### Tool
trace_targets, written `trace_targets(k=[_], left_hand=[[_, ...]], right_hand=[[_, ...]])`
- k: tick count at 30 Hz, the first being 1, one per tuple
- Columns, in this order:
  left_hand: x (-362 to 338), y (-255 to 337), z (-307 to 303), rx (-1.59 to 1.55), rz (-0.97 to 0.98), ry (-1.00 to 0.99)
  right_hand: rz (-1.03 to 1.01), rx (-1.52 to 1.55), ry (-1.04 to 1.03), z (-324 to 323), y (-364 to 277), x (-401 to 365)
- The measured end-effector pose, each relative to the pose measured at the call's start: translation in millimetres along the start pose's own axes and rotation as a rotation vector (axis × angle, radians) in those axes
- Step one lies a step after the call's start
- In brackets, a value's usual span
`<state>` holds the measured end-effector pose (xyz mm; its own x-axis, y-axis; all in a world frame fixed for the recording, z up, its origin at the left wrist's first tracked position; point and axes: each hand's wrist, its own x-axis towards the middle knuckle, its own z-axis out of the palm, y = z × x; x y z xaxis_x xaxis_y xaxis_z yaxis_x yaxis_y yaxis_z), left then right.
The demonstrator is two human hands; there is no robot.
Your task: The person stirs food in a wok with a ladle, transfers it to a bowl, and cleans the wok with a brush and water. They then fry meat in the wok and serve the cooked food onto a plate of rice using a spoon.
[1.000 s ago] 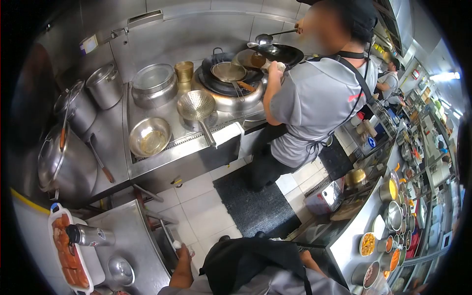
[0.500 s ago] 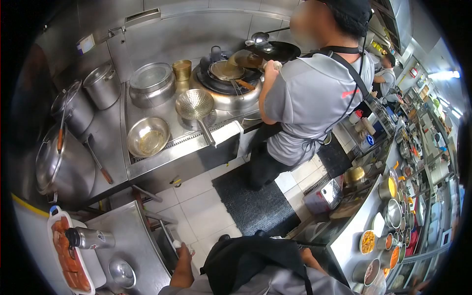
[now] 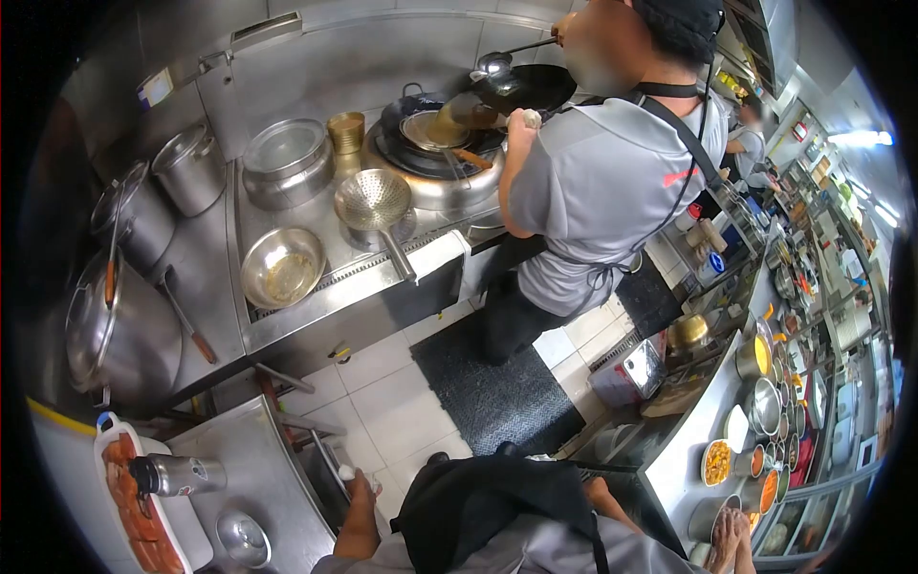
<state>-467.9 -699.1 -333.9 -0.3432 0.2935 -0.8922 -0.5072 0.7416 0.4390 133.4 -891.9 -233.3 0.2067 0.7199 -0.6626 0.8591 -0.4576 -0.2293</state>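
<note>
My left hand (image 3: 360,489) hangs low beside the steel side table, with its fingers closed. A bit of white cloth (image 3: 346,473) pokes out of it. Close to that hand runs the metal rail (image 3: 328,459) of the side table. On my other side, my right hand (image 3: 600,494) is down by the black apron (image 3: 497,507), near the counter's end. Its fingers are hidden, so I cannot see whether it holds anything. A co-worker in a grey shirt (image 3: 622,191) stands ahead at the stove, with a black wok (image 3: 540,91) and a ladle (image 3: 494,64).
The stove top holds a perforated strainer (image 3: 373,199), a steel bowl (image 3: 283,268) and a lidded pot (image 3: 292,172). A white tub (image 3: 196,526) of orange-red blocks and a steel flask (image 3: 186,475) are at left. Another person's hands (image 3: 732,536) are over a pot on the right counter.
Another person's hands have come into view at the lower right. The co-worker's hand on the ladle handle now shows, raised near the head. My own hands have hardly moved.
</note>
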Motion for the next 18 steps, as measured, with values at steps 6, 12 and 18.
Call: trace_targets(k=[6,12,18], left_hand=[[-3.3,6.0,5.7,-0.003,0.068,0.063],[-2.9,14.0,2.5,-0.021,0.024,0.069],[-0.7,14.7,2.7,0.021,0.028,0.095]], right_hand=[[0.150,0.103,0.032,-11.0,-15.8,0.5],[0.110,-0.086,-0.068,-23.5,-27.7,7.0],[0.471,0.369,0.043,-35.1,-39.2,16.5]])
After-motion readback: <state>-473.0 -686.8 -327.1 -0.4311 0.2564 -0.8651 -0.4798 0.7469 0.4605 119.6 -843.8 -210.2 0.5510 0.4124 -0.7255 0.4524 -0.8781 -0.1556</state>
